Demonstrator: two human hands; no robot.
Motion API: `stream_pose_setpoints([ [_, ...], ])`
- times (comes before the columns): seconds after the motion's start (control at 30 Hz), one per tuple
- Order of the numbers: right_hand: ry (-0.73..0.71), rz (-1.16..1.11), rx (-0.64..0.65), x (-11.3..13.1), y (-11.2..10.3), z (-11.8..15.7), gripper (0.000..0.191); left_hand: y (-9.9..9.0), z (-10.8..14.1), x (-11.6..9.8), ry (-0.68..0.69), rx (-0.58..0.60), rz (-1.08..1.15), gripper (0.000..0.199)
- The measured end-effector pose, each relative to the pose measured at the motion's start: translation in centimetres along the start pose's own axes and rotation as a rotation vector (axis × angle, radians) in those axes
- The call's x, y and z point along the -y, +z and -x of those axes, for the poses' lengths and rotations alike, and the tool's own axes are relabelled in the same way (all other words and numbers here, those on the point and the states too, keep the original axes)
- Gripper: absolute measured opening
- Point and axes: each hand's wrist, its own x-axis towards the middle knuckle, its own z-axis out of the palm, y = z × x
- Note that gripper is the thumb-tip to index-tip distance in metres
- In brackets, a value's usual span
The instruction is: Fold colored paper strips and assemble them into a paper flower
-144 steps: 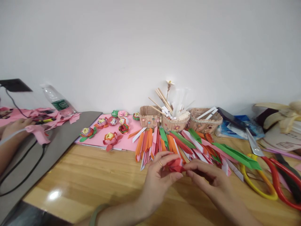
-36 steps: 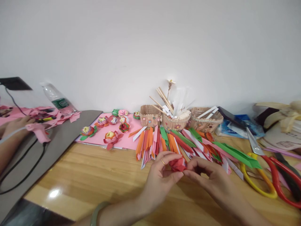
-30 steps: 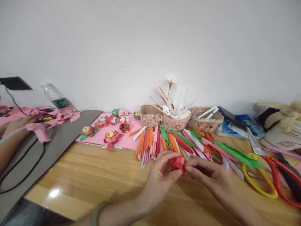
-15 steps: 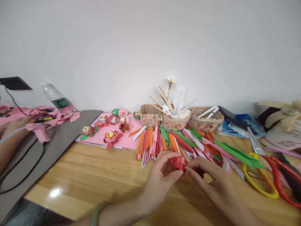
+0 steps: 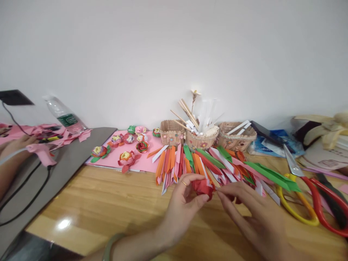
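My left hand (image 5: 187, 203), with a ring on one finger, is closed around a small red folded-paper flower (image 5: 202, 187) over the front of the wooden table. The thumb presses its lower side. My right hand (image 5: 247, 210) is closed in a pinch at the flower's right edge. What lies between its fingertips is too small to make out. A bit of red paper (image 5: 238, 200) shows beneath the right hand's fingers. Just beyond both hands lies a spread of folded paper strips (image 5: 174, 163) in orange, red, pink, green and white.
Finished paper flowers (image 5: 127, 158) sit on a pink sheet (image 5: 148, 159). Small baskets (image 5: 174, 137) stand by the wall, one full of sticks. Scissors (image 5: 304, 177) lie right. At left, another person's hand (image 5: 20, 145) is near a pink glue gun (image 5: 42, 154) and a bottle (image 5: 63, 116).
My right fingertips have drawn slightly right, away from the flower's edge. The red flower is turned a little in my left hand and shows more. The whole view has shifted slightly.
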Motion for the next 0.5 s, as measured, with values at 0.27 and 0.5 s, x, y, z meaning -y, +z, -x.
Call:
stream_pose_setpoints([
  [0.27,0.624,-0.52,0.281,0.1,0.3,-1.5,0.028,0.0,0.3,-0.1,0.02,0.032,0.018,0.03],
  [0.5,0.766,-0.651,0.337,0.1,0.6,-1.5,0.03,0.0,0.3,-0.2,0.069,0.035,-0.028,0.027],
])
